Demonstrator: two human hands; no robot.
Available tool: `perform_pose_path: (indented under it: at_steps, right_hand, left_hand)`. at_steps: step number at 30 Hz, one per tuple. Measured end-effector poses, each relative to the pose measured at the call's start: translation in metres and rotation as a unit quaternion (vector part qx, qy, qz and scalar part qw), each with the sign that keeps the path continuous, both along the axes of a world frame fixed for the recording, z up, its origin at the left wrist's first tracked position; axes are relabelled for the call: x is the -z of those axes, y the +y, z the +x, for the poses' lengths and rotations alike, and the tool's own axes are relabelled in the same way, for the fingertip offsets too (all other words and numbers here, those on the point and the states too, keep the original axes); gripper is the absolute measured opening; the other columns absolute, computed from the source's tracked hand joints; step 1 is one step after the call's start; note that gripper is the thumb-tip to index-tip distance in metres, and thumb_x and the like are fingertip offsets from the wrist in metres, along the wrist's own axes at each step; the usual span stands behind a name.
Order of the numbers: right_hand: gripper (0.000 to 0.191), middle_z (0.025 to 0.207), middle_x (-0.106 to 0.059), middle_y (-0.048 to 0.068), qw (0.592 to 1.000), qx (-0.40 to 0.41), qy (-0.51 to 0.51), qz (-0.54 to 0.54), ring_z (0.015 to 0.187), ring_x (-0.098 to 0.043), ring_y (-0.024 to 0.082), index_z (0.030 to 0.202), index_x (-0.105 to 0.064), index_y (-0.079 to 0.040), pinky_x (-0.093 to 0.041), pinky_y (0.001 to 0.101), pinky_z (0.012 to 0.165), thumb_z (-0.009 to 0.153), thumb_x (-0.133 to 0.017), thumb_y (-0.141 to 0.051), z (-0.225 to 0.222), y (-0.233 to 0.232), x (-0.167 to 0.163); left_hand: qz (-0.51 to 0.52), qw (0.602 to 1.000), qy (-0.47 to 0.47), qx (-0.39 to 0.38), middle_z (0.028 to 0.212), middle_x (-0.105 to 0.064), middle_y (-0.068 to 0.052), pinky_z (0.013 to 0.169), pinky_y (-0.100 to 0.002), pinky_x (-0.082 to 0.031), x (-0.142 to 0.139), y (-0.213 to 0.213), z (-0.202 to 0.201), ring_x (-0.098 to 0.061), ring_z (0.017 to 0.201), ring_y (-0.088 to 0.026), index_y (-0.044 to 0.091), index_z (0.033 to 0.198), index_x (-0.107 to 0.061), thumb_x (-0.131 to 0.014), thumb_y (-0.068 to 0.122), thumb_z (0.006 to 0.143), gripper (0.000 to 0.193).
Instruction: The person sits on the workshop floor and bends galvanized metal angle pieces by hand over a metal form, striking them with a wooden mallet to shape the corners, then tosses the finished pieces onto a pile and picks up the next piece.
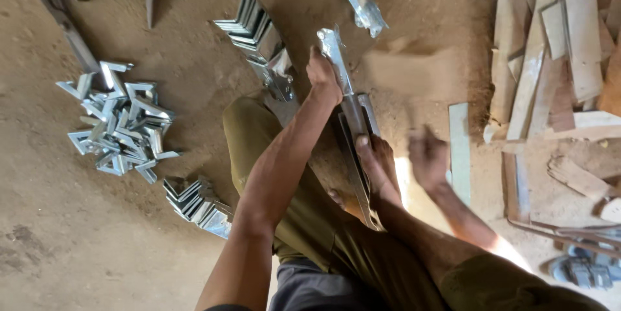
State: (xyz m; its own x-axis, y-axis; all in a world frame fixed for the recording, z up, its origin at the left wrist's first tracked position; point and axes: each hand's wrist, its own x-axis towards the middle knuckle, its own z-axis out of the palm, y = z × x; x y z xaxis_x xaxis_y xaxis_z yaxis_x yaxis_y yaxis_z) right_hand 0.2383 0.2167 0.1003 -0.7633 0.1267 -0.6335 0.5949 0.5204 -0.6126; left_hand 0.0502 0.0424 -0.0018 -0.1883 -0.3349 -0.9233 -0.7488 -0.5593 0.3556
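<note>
I sit on the sandy ground with a long shiny metal strip (352,110) lying in front of me. My left hand (322,78) grips the strip near its far end. My bare foot (378,162) presses down on its near part. To the right of the strip is my right hand (428,155), closed in a fist and blurred by motion. A blurred pale brown shape (394,68), seemingly the head of a tool in that fist, hangs above the ground just right of the strip's far end.
A loose heap of small metal angle pieces (119,120) lies at the left. Nested stacks of angles sit near my knee (197,204) and ahead (252,26). Another metal piece (364,5) lies beyond. Wooden planks and offcuts (556,45) fill the right side, with a flat strip (459,149) nearby.
</note>
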Motion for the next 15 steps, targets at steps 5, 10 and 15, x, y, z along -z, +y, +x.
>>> perform_pose_path:
  at_steps: [5,10,15]
  right_hand:
    - [0.047,0.079,-0.051,0.008,0.980,0.139,-0.101,-0.099,0.075,-0.049,0.021,0.095,-0.059,0.000,-0.043,0.0390,0.068,0.108,-0.048,-0.043,-0.004,-0.045,-0.021]
    - [0.045,0.063,-0.050,0.004,0.999,0.027,-0.010,-0.020,0.056,-0.046,0.014,0.095,-0.061,0.000,-0.036,0.0332,0.050,0.109,-0.052,-0.043,0.009,0.006,0.019]
    - [0.048,0.056,-0.051,0.000,0.990,0.135,0.021,-0.017,0.047,-0.044,0.008,0.086,-0.062,-0.002,-0.033,0.0299,0.039,0.112,-0.057,-0.042,0.034,0.063,0.040]
  left_hand:
    - [0.025,0.998,-0.021,-0.044,0.058,-0.049,0.003,0.045,-0.033,-0.038,-0.010,0.004,-0.005,-0.045,0.046,-0.012,0.010,0.083,-0.055,-0.045,0.043,0.105,0.041]
    - [0.018,0.999,-0.026,-0.012,0.053,-0.041,0.002,0.046,-0.034,-0.035,-0.018,0.003,-0.003,-0.036,0.045,-0.013,0.003,0.091,-0.063,-0.044,0.041,0.105,0.045]
    - [0.111,0.990,-0.080,-0.029,0.071,-0.067,-0.017,0.056,-0.039,-0.053,-0.005,-0.004,-0.004,-0.061,0.055,-0.026,0.001,0.109,-0.062,-0.042,0.053,0.106,0.055]
